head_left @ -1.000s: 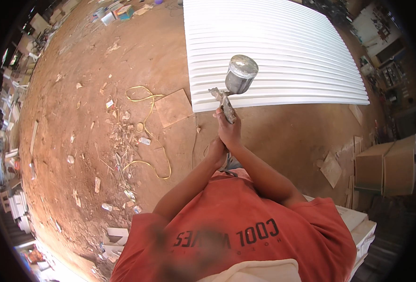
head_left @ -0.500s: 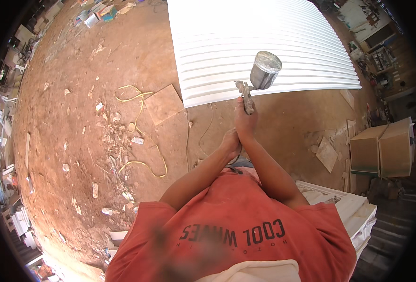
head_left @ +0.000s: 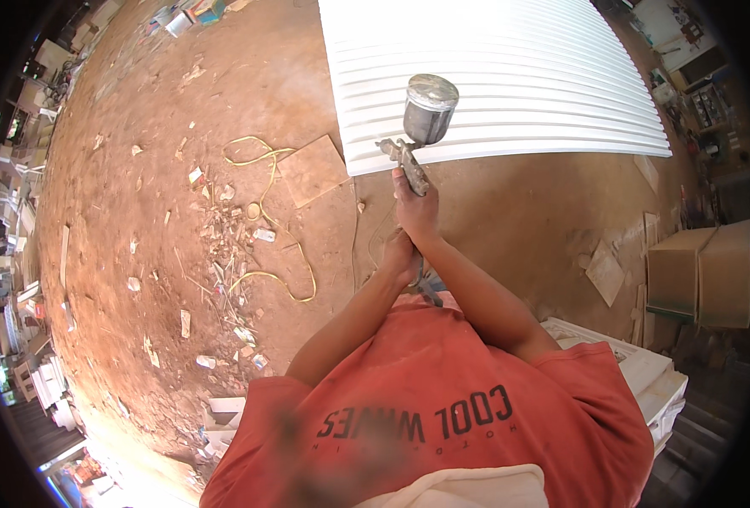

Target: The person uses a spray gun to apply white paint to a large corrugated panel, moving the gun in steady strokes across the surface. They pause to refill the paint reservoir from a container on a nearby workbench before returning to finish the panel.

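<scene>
My right hand [head_left: 415, 210] is closed around the grip of the spray gun [head_left: 415, 135], fingers wrapped tight, holding it upright with its metal cup on top. The gun sits over the near edge of the white ribbed panel [head_left: 510, 76] that lies flat on the dirt floor [head_left: 222, 102]. My left hand [head_left: 402, 258] is tucked just under the right wrist, fingers curled; I cannot tell whether it grips the hose or only steadies the other arm.

As I judge it, the panel already looks evenly white across all the ribs I can see, so the coating seems well along. I cannot tell wet from dry here, nor whether the far end, which runs out of view, is covered. The gun is at the near left corner, so what is left may be just this edge.

A yellow cord [head_left: 275, 222] loops over the floor to the left, beside a flat board [head_left: 311, 169] and scattered scraps. Cardboard boxes [head_left: 701, 275] stand at the right.
</scene>
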Demonstrator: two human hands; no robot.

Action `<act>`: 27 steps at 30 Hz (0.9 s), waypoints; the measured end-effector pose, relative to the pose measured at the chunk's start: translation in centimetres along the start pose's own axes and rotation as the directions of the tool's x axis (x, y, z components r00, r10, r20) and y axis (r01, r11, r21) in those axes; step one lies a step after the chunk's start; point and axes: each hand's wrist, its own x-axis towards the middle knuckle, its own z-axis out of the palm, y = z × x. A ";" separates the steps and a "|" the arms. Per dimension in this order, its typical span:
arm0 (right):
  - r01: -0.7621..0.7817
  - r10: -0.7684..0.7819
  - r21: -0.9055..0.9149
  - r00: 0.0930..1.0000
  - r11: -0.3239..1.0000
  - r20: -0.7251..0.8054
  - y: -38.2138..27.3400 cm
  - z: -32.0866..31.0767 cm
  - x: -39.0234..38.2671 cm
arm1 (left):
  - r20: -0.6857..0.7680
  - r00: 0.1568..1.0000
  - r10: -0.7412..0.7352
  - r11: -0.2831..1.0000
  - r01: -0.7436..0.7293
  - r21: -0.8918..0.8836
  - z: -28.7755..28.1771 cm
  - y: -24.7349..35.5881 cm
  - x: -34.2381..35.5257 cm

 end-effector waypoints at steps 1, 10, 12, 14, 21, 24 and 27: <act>-0.002 0.001 -0.012 0.999 1.000 -0.049 0.2 -0.7 0.3 | 0.006 0.999 -0.033 0.999 0.033 0.015 0.2 -0.5 0.4; -0.026 0.044 0.045 0.882 0.999 -0.470 2.5 -8.2 1.8 | 0.157 0.945 -0.288 0.926 0.233 0.298 1.9 -5.7 4.0; 0.006 0.042 0.095 0.867 0.995 -0.497 2.3 -8.8 1.3 | 0.181 0.934 -0.309 0.902 0.228 0.366 2.3 -6.1 4.1; 0.003 0.032 0.070 0.866 0.998 -0.499 2.1 -8.7 0.8 | 0.135 0.947 -0.292 0.915 0.236 0.328 3.0 -6.0 3.4; -0.123 0.106 -0.060 0.967 0.991 -0.231 -1.0 -2.2 -1.9 | -0.022 0.986 -0.167 0.970 0.169 0.176 -3.1 -4.1 1.7; -0.061 0.058 -0.021 0.992 0.998 -0.109 0.4 0.7 -2.5 | -0.018 0.999 -0.026 0.977 0.029 0.213 -3.3 -0.8 -1.1; -0.062 0.066 0.089 0.997 0.994 -0.041 1.7 1.8 -2.9 | 0.005 1.000 -0.017 0.956 0.015 0.295 -3.7 0.7 -3.1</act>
